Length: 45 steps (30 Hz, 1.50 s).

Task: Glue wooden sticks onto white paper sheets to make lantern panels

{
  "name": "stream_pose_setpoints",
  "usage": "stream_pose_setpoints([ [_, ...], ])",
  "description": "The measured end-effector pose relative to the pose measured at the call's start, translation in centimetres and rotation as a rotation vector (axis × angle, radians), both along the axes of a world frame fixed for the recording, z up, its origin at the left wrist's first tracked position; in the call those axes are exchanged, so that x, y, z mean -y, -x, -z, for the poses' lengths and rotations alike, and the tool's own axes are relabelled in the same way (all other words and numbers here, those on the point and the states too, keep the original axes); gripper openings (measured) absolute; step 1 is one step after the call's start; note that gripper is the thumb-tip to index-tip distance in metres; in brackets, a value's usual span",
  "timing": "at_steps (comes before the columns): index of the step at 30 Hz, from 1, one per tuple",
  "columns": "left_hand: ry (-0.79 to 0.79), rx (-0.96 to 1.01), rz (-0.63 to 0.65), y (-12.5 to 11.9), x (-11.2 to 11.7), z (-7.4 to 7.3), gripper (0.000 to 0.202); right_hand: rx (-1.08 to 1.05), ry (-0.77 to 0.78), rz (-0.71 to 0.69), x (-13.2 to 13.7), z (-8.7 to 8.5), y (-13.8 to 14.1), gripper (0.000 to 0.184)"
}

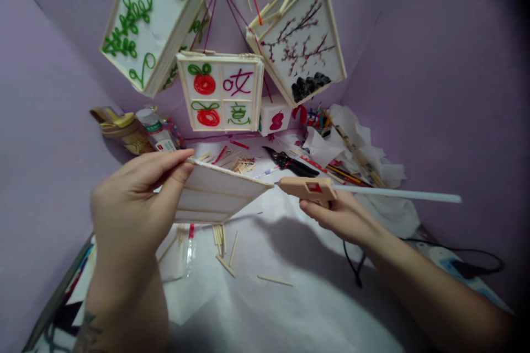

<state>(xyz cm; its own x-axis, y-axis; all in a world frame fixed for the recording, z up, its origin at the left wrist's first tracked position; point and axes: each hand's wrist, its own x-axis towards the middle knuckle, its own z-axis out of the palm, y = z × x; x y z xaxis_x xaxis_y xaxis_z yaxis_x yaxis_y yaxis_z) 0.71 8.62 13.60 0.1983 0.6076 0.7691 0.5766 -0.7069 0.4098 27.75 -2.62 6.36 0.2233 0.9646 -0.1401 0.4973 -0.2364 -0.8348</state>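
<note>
Between thumb and fingers, my left hand (pixel 138 196) pinches the top left edge of a white panel (pixel 211 190) framed with thin wooden sticks. The panel is held tilted above the table, and its left part is hidden behind the hand. My right hand (pixel 337 218) grips a tan glue gun (pixel 306 190) with a long white glue stick (pixel 397 194) jutting from its back. The gun's nozzle points left, at or very near the panel's right corner; whether they touch I cannot tell. Loose wooden sticks (pixel 226 266) lie on the table below the panel.
Decorated lanterns (pixel 221 94) hang on cords above the table. Black-handled pruning shears (pixel 292 162) lie behind the panel. A bottle (pixel 156 129) stands at back left, crumpled white paper (pixel 351 127) at back right. A power strip (pixel 449 265) with a black cable is at right.
</note>
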Motion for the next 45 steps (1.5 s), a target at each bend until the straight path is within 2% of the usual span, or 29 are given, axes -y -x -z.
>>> stream_pose_setpoints([
  [4, 0.001, 0.002, -0.007, 0.00, -0.07, 0.04, 0.018, -0.010, 0.053, -0.019, 0.10, -0.01, 0.14, 0.035],
  [11, -0.005, -0.010, 0.009, -0.03, -0.09, 0.00, 0.018, -0.033, -0.036, 0.013, 0.11, -0.17, 0.28, 0.037],
  [14, -0.004, -0.010, 0.013, -0.10, -0.03, -0.06, 0.018, -0.034, -0.021, -0.017, 0.02, -0.22, 0.42, 0.038],
  [25, 0.000, -0.016, -0.014, -0.07, -0.01, -0.09, 0.018, -0.004, 0.039, 0.008, -0.14, -0.18, 0.24, 0.034],
  [30, 0.007, -0.012, -0.007, -0.15, 0.14, -0.21, 0.018, -0.011, -0.026, 0.018, 0.11, -0.42, 0.36, 0.034],
  [34, 0.010, -0.012, -0.003, -0.14, 0.14, -0.21, 0.018, -0.035, -0.015, -0.008, 0.06, -0.06, 0.57, 0.037],
  [45, 0.012, -0.011, 0.006, -0.13, 0.31, -0.27, 0.019, -0.011, -0.014, -0.013, -0.02, -0.21, 0.75, 0.027],
])
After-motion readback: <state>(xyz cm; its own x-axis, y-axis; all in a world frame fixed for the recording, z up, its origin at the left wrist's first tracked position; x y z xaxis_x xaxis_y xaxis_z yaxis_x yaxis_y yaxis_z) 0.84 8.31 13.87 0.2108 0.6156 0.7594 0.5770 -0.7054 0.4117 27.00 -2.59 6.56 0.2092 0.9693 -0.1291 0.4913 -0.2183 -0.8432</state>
